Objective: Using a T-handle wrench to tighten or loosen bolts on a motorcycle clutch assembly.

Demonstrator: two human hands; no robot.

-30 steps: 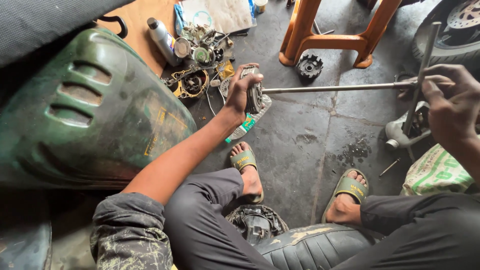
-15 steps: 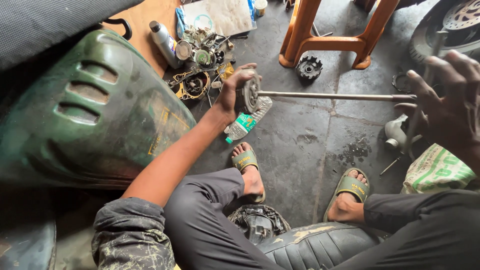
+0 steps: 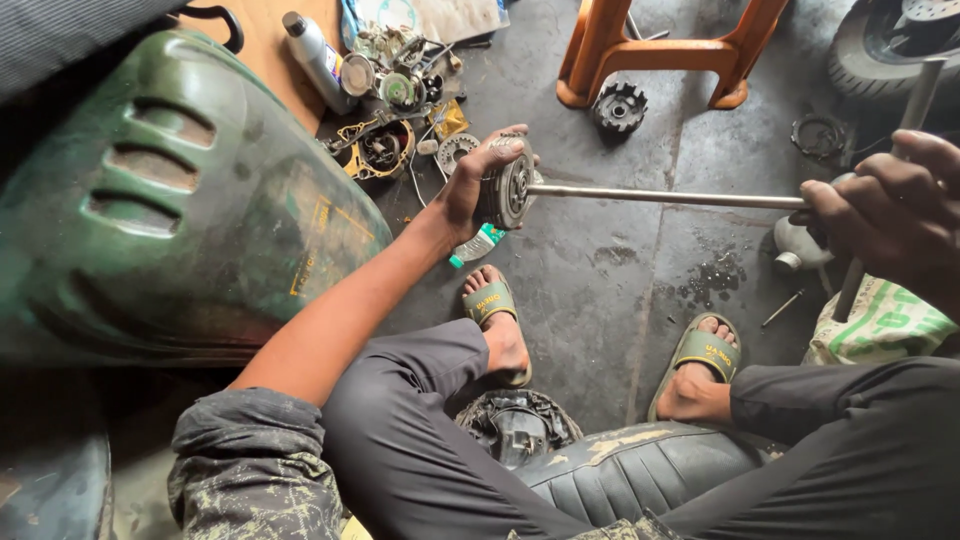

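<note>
My left hand (image 3: 470, 185) grips a round metal clutch assembly (image 3: 508, 190), held up on edge above the floor. A long steel T-handle wrench (image 3: 660, 196) runs level from the clutch's centre to my right hand (image 3: 885, 205), which is closed around the wrench's crossbar (image 3: 900, 140). Both hands are greasy. My feet in green sandals (image 3: 492, 300) rest on the stained concrete below the wrench.
A green scooter body panel (image 3: 170, 200) fills the left. Loose engine parts (image 3: 390, 140), a grey bottle (image 3: 315, 55) and a gear (image 3: 620, 105) lie near an orange stool (image 3: 660, 50). A tyre (image 3: 890, 45) is top right, a black seat (image 3: 640, 470) under me.
My left hand has lifted the clutch assembly off the floor and turned it on edge. The wrench shaft stays seated in it while my right hand shifted on the crossbar.
</note>
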